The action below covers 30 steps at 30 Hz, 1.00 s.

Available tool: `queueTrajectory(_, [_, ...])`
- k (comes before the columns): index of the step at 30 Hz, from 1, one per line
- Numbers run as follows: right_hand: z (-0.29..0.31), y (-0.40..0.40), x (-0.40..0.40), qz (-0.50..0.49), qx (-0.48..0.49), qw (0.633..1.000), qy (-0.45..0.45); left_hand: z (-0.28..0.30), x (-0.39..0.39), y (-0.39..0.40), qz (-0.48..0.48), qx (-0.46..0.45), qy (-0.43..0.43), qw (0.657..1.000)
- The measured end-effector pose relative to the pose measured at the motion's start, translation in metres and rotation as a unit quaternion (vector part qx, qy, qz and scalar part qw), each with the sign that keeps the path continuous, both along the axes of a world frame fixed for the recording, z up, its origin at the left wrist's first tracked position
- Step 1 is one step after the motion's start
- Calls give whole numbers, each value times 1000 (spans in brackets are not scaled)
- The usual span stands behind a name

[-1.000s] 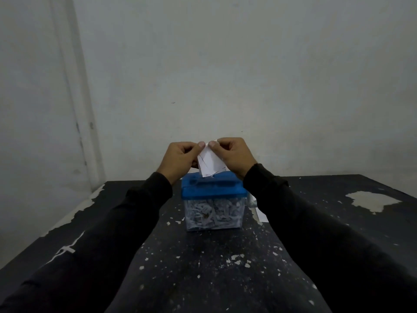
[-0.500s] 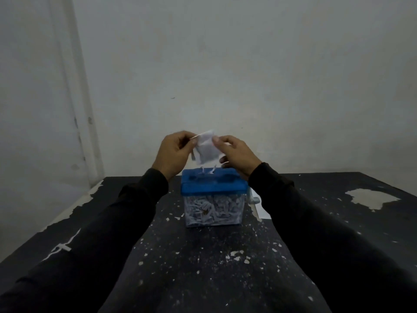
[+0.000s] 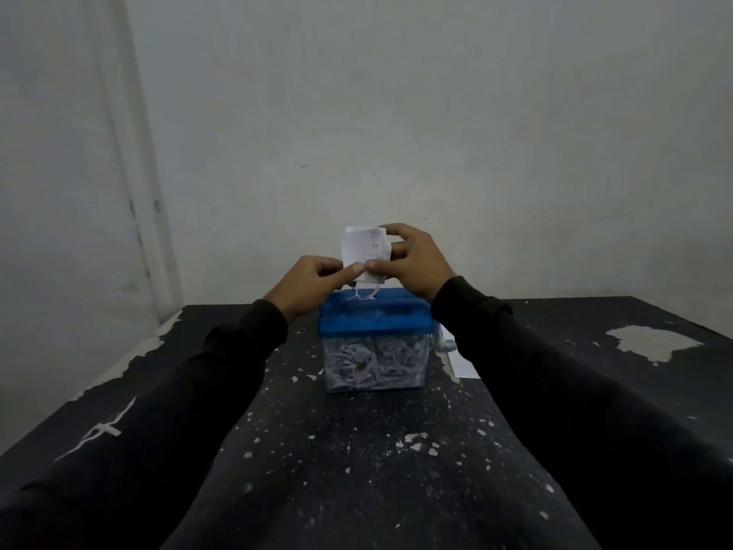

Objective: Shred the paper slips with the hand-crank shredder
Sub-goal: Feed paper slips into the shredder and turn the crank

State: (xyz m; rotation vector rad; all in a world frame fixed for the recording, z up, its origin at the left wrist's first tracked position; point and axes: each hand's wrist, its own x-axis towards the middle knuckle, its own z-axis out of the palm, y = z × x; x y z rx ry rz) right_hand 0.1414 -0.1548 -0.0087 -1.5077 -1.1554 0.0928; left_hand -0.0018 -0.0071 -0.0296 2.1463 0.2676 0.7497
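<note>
Behind my right sleeve — crank (image 3: 443, 343) and spare sheet (image 3: 462, 365) largely hidden. Shredder (image 3: 375, 339), blue lid, bin of shreds, mid-table (image 3: 357, 450). Paper slip (image 3: 364, 248) held upright just above the lid — my left hand (image 3: 313, 287) pinches its lower edge, right hand (image 3: 416, 264) grips its right side.

Slip (image 3: 363, 248): lower edge covered by left hand (image 3: 307, 289) and right hand (image 3: 414, 264); its print too small to read. Shredder (image 3: 375, 339): slot hidden behind both hands. Crank (image 3: 442, 339) on the shredder's right side mostly behind the right sleeve (image 3: 555, 391). White sheet (image 3: 462, 365) right of the shredder, partly covered by that sleeve. Both sleeves cut off at the bottom edge.
</note>
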Motion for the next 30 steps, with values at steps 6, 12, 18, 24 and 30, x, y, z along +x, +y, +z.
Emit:
queueTrajectory(6, [-3, 0, 6, -9, -107, 989, -104, -3, 2, 7, 11, 43, 3, 999])
queueTrajectory(12, [-3, 1, 11, -29, -163, 971, -172, -5, -2, 9, 22, 78, 38, 996])
queueTrajectory(18, [1, 6, 8, -34, -229, 948, -218, -1, -3, 10, 31, 125, 62, 990])
queueTrajectory(24, [5, 3, 11, -27, -267, 932, -244, -4, -3, 8, 40, 145, 59, 987])
queueTrajectory(30, [-2, 4, 9, -36, -268, 932, -241, 2, -3, 5, 40, 111, 92, 989])
